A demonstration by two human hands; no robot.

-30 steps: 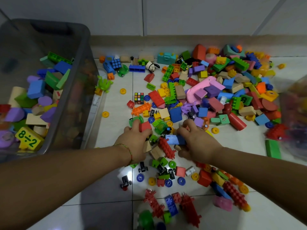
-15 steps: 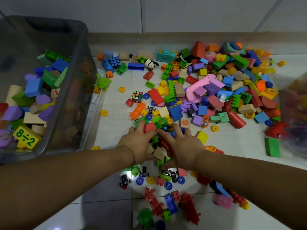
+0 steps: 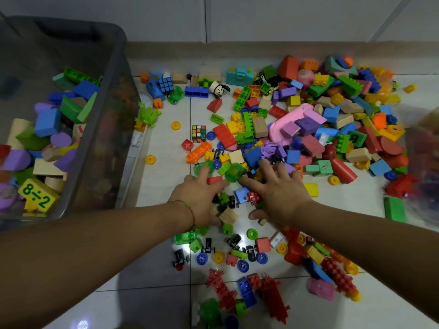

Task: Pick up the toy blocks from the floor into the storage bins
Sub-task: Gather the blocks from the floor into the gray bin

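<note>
Many colourful toy blocks (image 3: pixel 308 129) lie spread over the white tiled floor. My left hand (image 3: pixel 199 198) and my right hand (image 3: pixel 278 193) lie side by side on the near edge of the heap, fingers spread and pointing away from me. Between the palms sits a small cluster: a wooden block (image 3: pixel 228 216), a blue block (image 3: pixel 240 194) and a red piece (image 3: pixel 253 197). My left fingertips touch a red wedge (image 3: pixel 213 180) and a green wheel (image 3: pixel 234 172). On the left stands a grey see-through storage bin (image 3: pixel 107 138), partly filled with blocks.
A second see-through bin (image 3: pixel 422 167) shows blurred at the right edge. A small puzzle cube (image 3: pixel 198 133) and a green frog toy (image 3: pixel 147 116) lie near the grey bin. More red and blue pieces (image 3: pixel 247 290) lie close to me. A wall skirting (image 3: pixel 237 51) bounds the far side.
My hands have drawn together from either side and slid a little forward, pushing loose blocks into a cluster between the palms.
</note>
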